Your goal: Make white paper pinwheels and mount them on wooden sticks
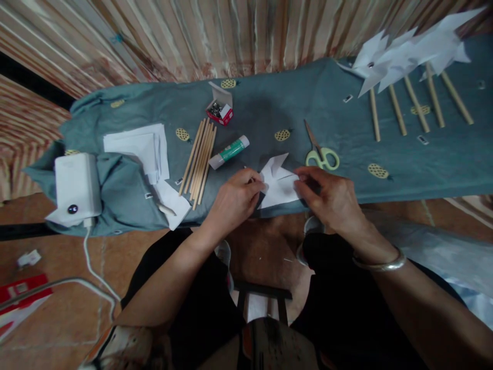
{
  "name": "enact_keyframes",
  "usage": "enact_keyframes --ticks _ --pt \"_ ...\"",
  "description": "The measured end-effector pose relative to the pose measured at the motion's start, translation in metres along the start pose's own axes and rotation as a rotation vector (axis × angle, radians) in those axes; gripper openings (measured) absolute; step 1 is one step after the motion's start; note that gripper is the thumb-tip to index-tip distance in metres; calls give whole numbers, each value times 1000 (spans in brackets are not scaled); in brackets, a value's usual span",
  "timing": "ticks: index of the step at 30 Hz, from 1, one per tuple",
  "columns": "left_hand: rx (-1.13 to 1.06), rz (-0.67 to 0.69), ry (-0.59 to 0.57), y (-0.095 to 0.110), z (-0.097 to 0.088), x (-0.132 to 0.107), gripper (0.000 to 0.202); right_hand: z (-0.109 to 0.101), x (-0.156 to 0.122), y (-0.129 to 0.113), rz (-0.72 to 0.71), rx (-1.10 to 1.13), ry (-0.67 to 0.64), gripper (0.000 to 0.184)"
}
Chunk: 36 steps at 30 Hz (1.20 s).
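Between my hands, at the table's front edge, is a white paper pinwheel [283, 191] with some corners folded up and the near part lying flat. My left hand [241, 194] pinches its left side between thumb and fingers. On the right side, my right hand [325, 194] grips a corner with thumb and forefinger. Scissors [322, 156] with pale green handles lie just beyond my right hand. A glue stick [230, 152] with a green label rests beyond my left hand, beside a bundle of wooden sticks [200, 162].
An open red box [220, 110] of small metal pieces stands behind the sticks. White paper sheets [164, 149] and a white power bank [77, 185] with a cable are at left. Several finished pinwheels [404, 56] on sticks lie far right on the green cloth [327, 103].
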<state>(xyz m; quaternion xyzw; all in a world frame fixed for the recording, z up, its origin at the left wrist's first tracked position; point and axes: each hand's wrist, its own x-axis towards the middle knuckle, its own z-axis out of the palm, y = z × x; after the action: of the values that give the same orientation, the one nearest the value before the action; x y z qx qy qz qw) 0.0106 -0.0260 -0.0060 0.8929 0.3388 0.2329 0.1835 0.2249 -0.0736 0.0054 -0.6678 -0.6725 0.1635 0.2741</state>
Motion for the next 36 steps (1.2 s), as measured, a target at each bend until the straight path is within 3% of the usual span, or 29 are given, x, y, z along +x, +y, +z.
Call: enact_keyframes --ticks 4,10,16,23,27,36 --pt "-12 22 -19 10 1 -2 14 2 -3 -4 58 -15 3 20" --pt "60 82 -138 23 11 -5 17 2 -5 -4 30 -96 9 19" --pt "71 81 -114 25 11 -6 21 -2 -8 -2 -40 -159 -19 14" --pt "18 6 -91 25 10 -9 20 -8 -5 7 -61 202 -64 18" --pt "0 13 -96 26 9 -9 20 -7 -3 11 -58 369 -123 10" --pt "-48 -17 -59 27 16 -13 24 5 0 6 -53 267 -101 4"
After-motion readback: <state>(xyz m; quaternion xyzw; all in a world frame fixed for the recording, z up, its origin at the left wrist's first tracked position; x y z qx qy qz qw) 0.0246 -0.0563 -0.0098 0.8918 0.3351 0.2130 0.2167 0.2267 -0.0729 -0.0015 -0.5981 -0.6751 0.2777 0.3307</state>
